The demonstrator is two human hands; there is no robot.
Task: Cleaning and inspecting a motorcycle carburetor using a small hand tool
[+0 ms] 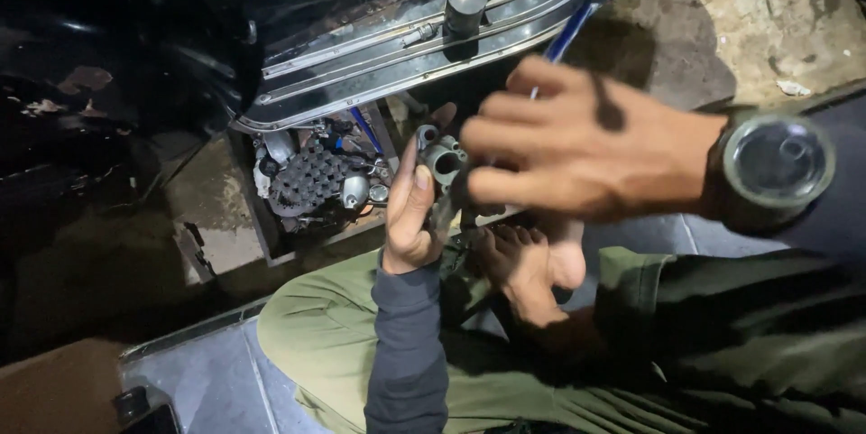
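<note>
Dim workshop floor (722, 28) of rough, stained concrete fills the upper right of my view, and a black scooter body (117, 64) looms over the left side, its ribbed footboard (397, 55) with bright metal strips running across the top. Below the footboard I see the exposed engine (316, 181), a dark finned cover with small chromed parts around it, sitting just left of my hands. I am seated on the floor in olive green trousers (334, 326), with one bare foot (523, 267) tucked under me near the middle of the view. My left hand (410, 213), in a dark grey sleeve, is closed around the lower part of a small grey metal carburettor-like part (440, 163), thumb up along its side, holding it upright just in front of the engine and above my knee. My right hand (559, 150) is blurred with motion; its fingers are curled at the right side of that same part and seem to touch it, and a blue-handled tool (568, 32) sticks out above the knuckles toward the footboard, so that hand is gripped on the tool. A dark smear marks the back of that hand, and a black round-faced wristwatch (776, 163) sits on its wrist at the right edge of the view
</note>
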